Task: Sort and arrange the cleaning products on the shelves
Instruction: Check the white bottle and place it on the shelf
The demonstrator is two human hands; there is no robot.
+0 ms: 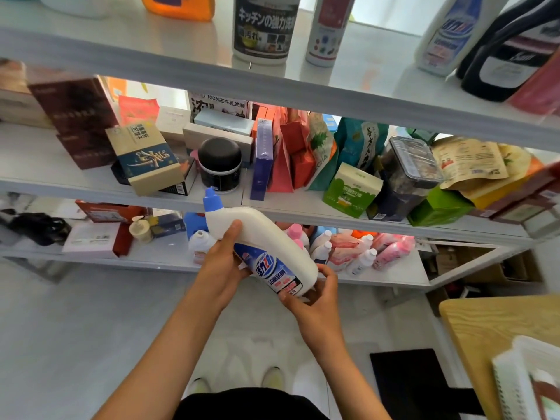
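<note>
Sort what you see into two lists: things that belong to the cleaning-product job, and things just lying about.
Job:
bent-neck bottle, held by left hand and right hand
pink and white bottles
top-shelf bottles

Lying about:
black jar
green box
wooden table
</note>
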